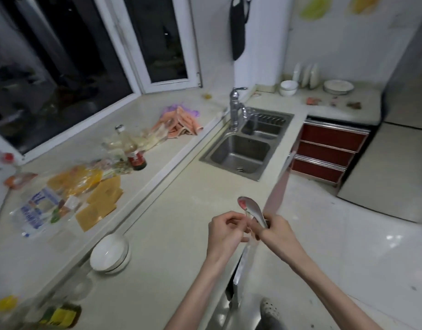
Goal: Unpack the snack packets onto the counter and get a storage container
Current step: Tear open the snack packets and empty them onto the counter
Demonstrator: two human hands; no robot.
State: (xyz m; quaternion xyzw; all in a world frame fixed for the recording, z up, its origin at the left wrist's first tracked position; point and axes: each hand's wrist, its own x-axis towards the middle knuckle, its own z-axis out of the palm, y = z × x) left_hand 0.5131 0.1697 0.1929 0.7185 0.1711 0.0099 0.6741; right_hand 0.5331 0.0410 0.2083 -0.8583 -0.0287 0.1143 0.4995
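Over the counter's front edge, my right hand (276,232) grips a small silvery packet (253,211) with a pink tip that points up and away. My left hand (225,232) is beside it, its curled fingertips pinching the packet's lower end. Several flat yellow snack packets (105,195) lie spread on the counter (181,210) at the left. Next to them is a clear plastic bag with blue print (38,208). No storage container is plainly visible.
A stack of white bowls (110,253) sits near my left forearm. A dark sauce bottle (136,158) and orange and purple cloths (179,120) stand further back. The steel double sink (241,151) with its tap (236,108) lies ahead. Red drawers (329,151) are at the right, with dishes (338,86) above them.
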